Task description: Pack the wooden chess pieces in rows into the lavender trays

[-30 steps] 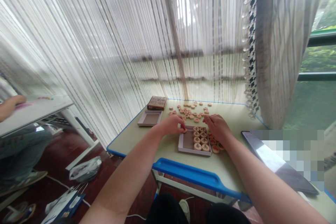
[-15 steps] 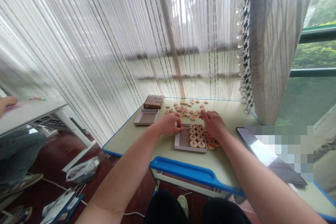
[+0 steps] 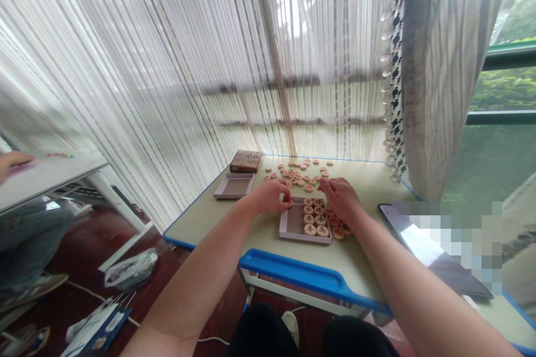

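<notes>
A shallow open box (image 3: pixel 305 237) lies on the desk with several round wooden pieces (image 3: pixel 310 220) in two columns along its right side. The left part of the box is bare. My left hand (image 3: pixel 274 195) is closed at the box's far left corner, its fingertips pinching a wooden piece. My right hand (image 3: pixel 338 195) is beyond the box's far right corner, over pieces with red characters (image 3: pixel 338 232). Its fingers are curled together, and what they hold, if anything, is hidden. Loose wooden pieces (image 3: pixel 309 188) lie scattered behind the box.
A shallow tray (image 3: pixel 233 196) and a brown patterned box (image 3: pixel 246 160) stand at the desk's far left. A large dark-framed tablet (image 3: pixel 435 251) lies on the right. A blue trough (image 3: pixel 293 270) runs along the near edge. Another person's hand (image 3: pixel 17 159) rests on a table at far left.
The view has shifted very slightly. Both hands stay nearly in place, with my left fingertips still at the box's far left corner.
</notes>
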`<state>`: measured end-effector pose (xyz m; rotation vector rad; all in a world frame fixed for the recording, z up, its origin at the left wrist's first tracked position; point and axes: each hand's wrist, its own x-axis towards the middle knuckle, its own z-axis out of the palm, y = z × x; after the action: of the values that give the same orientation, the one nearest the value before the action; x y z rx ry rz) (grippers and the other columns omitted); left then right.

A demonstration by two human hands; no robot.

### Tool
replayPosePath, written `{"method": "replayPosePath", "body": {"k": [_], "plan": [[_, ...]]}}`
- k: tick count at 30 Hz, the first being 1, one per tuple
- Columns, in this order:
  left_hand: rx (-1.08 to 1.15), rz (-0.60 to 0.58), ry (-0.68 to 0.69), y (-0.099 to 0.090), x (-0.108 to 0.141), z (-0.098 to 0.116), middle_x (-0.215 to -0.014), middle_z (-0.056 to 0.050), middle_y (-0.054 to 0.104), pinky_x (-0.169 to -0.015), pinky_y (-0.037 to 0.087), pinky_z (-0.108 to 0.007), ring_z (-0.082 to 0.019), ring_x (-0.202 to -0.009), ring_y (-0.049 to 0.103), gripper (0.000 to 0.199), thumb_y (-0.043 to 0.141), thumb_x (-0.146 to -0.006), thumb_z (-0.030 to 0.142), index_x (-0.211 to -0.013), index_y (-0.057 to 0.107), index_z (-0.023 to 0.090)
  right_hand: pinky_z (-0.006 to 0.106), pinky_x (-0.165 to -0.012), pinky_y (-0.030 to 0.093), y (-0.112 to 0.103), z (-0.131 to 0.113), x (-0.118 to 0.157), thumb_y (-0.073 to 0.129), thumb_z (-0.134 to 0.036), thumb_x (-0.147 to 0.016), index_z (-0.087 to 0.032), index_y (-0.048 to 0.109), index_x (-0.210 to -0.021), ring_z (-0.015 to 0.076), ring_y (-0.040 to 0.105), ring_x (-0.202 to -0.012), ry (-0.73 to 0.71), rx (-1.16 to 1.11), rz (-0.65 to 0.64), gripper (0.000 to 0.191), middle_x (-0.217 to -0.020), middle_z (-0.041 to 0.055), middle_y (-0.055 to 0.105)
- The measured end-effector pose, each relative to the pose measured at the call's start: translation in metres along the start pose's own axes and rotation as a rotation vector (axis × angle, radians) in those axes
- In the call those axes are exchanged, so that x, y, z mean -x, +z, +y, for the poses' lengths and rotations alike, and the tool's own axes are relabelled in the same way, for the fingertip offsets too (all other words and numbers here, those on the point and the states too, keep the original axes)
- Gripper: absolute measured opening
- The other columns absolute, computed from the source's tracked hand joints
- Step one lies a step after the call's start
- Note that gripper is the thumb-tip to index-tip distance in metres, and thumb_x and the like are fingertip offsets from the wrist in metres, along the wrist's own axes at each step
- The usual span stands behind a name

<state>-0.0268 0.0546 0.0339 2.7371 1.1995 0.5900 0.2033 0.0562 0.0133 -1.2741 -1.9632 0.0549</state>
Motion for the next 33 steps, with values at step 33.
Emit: {"method": "replayPosePath", "body": {"k": [33], "plan": [[-0.203,0.046,-0.351,0.025,-0.053,-0.039,-0.093,-0.010,0.066,-0.083,0.044,-0.029,-0.018,-0.088,0.059,0.035,0.032,-0.087,0.030,-0.091,0.063,0.014,0.034,-0.076,0.038,0.002,0.012,0.000,0.017,-0.043,-0.092,-0.022,0.061,-0.088,0.0206,0.050,-0.082,0.123,-0.137,0.103,0.048,-0.077,0.0049,0.063]]}}
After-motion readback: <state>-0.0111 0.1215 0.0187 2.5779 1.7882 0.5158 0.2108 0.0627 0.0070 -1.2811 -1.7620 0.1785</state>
